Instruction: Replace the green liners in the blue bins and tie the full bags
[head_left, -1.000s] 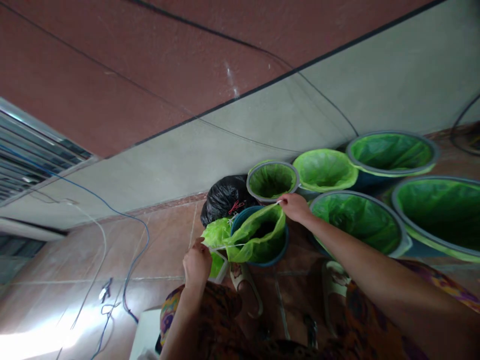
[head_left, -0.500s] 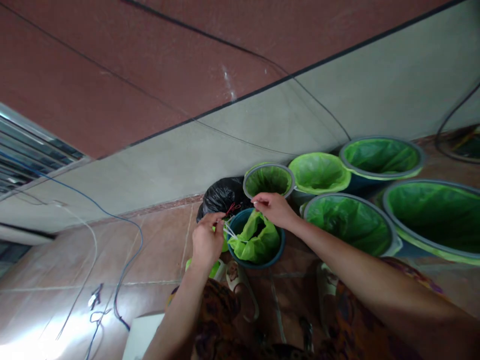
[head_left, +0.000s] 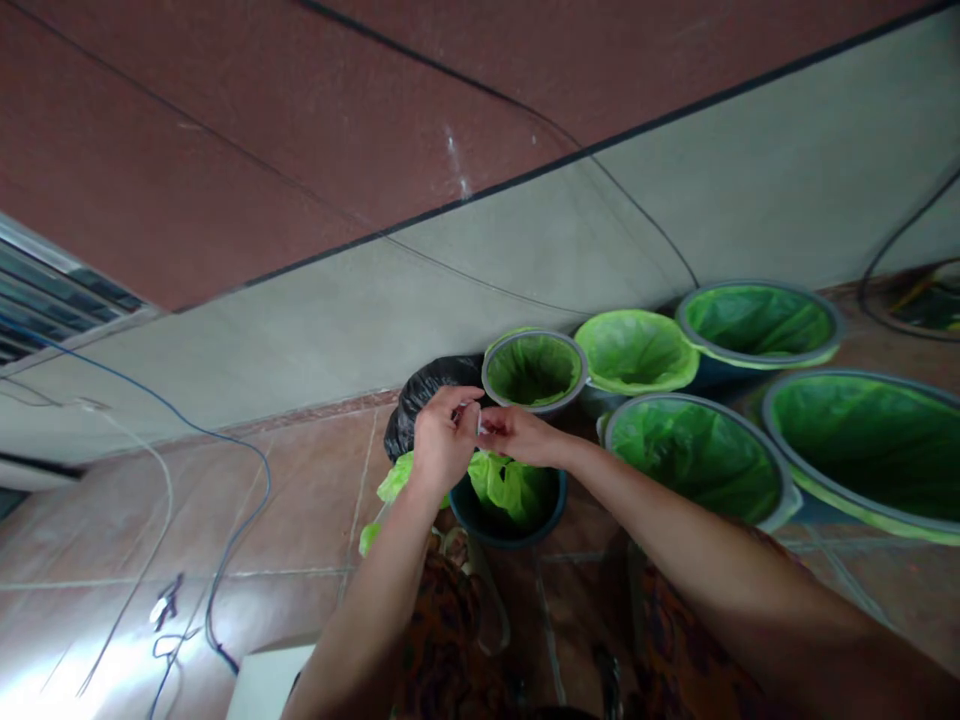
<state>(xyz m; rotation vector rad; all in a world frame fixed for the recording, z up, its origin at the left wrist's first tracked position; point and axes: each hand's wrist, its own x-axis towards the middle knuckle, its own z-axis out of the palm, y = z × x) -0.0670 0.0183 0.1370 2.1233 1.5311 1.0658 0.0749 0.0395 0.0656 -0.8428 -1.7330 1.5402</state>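
Note:
My left hand (head_left: 444, 440) and my right hand (head_left: 519, 436) meet over a small blue bucket (head_left: 508, 543). Their fingers are closed around the white drawstring (head_left: 479, 422) of a light green garbage bag (head_left: 501, 484). The bag's gathered top rises toward my fingers, while its lower part hangs inside the bucket. My left hand partly covers a black garbage bag (head_left: 427, 388) by the wall. The fingertips overlap, so the exact grip on the drawstring is partly hidden.
Several lined bins, among them a small bin (head_left: 534, 402) and a large bin (head_left: 862, 385), stand to the right. A crumpled green bag (head_left: 394, 480) lies left of the bucket. Blue cable (head_left: 268, 480) crosses the floor. A white box (head_left: 270, 680) sits at lower left.
My hands have come together above the bucket, from apart with the white drawstring in my left fingers. The green bag's top has been drawn up and gathered.

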